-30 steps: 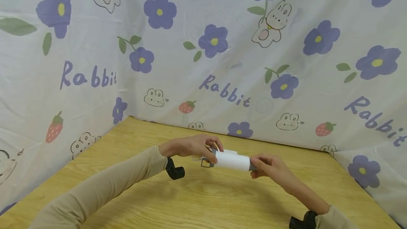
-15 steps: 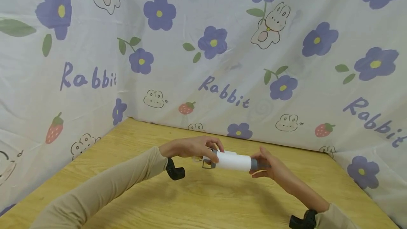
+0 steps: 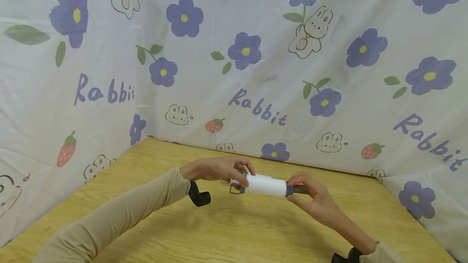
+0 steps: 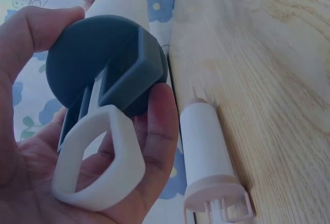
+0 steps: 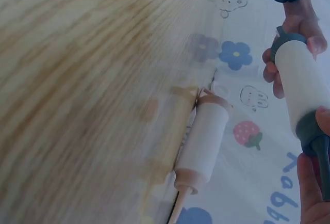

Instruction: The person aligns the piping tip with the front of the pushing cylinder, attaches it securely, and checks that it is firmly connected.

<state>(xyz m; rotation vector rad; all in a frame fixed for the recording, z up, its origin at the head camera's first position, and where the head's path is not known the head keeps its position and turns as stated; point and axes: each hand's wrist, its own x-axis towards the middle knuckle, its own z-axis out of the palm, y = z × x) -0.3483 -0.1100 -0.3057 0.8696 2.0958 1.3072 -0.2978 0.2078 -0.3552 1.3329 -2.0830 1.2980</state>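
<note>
A large syringe with a white barrel (image 3: 266,186) and dark grey-blue ends is held level above the table. My left hand (image 3: 223,168) grips its dark end cap (image 4: 103,53), thumb on one side and fingers on the other. A white ring handle (image 4: 98,157) sticks out from that cap, in front of the palm. At the opposite end, thumb and fingers of my right hand (image 3: 319,198) pinch the dark collar (image 5: 311,131), and a thin dark nozzle (image 5: 323,175) runs back towards the palm. Part of the collar is hidden by the fingers.
A second syringe (image 4: 206,141), white with pale pink-beige ends, lies on the wooden table (image 3: 219,230) behind the held one. Printed cloth (image 3: 204,72) hangs along the table's back and left edges.
My right hand, first over the nozzle end, loosened and spread its fingers, then pinched the collar again with the thumb lower. The left hand keeps its grip; the syringe shifted slightly left.
</note>
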